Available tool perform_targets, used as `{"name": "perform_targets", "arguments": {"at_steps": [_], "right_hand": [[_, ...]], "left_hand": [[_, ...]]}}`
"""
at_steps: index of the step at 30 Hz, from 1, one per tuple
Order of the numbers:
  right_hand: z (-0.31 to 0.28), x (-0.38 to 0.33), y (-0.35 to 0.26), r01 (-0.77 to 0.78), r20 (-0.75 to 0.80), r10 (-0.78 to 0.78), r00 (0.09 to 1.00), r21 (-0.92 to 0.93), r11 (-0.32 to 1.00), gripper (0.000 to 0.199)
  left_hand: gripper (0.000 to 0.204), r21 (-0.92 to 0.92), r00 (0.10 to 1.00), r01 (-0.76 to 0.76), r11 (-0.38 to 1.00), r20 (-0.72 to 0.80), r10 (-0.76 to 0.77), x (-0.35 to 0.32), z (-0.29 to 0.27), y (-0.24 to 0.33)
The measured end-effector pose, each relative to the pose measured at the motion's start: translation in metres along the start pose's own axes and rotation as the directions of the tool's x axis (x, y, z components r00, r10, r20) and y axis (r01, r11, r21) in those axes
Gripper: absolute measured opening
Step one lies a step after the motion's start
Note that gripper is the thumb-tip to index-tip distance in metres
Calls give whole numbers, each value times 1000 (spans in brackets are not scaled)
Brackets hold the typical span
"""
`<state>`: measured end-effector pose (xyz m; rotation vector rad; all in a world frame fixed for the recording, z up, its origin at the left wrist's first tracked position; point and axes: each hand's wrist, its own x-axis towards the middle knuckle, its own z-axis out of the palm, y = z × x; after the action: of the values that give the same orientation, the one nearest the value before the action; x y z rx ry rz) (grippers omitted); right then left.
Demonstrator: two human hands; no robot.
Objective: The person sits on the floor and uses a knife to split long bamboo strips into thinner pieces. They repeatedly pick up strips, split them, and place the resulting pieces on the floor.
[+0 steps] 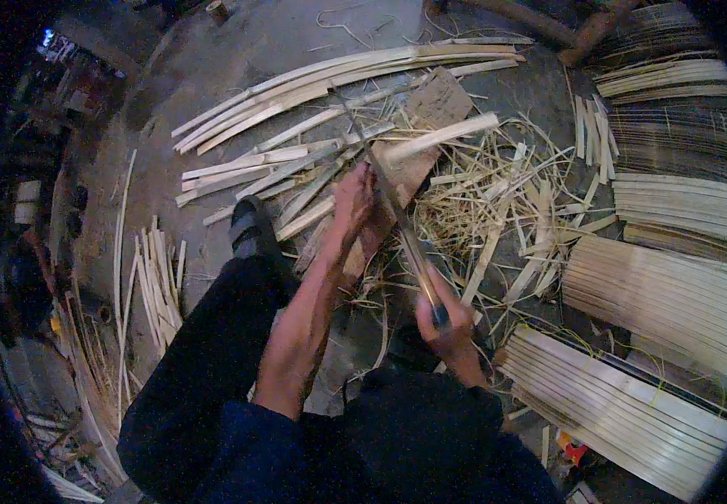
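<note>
My left hand (353,200) grips a pale bamboo strip (443,134) that runs up and to the right, resting on a wooden block (431,105). My right hand (447,323) is closed around the handle of a long knife (401,223). The blade reaches up and to the left, and meets the strip just beside my left hand. Thin bamboo shavings (498,202) lie in a heap to the right of the block.
Long split bamboo strips (313,84) lie on the ground beyond the block. Tied bundles of flat slats (624,403) are stacked at right. My foot in a dark sandal (250,227) rests left of my left hand. Short strips (158,277) lie at left.
</note>
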<state>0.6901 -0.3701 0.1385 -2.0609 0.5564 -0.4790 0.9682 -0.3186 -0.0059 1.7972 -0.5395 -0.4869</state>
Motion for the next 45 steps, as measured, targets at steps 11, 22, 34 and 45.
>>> {"name": "perform_targets", "arguments": {"at_steps": [11, 22, 34, 45], "right_hand": [[-66, 7, 26, 71, -380, -97, 920, -84, 994, 46], [-58, 55, 84, 16, -170, -153, 973, -616, 787, 41], [30, 213, 137, 138, -132, -401, 907, -804, 578, 17], [-280, 239, 134, -239, -420, -329, 846, -850, 470, 41]], "left_hand": [[24, 473, 956, -125, 872, -176, 233, -12, 11, 97], [34, 554, 808, -510, 658, 45, 588, 80, -125, 303], [15, 694, 946, -318, 646, 182, 270, -90, -218, 117], [10, 810, 972, -203, 550, 236, 11, -217, -203, 19]]}}
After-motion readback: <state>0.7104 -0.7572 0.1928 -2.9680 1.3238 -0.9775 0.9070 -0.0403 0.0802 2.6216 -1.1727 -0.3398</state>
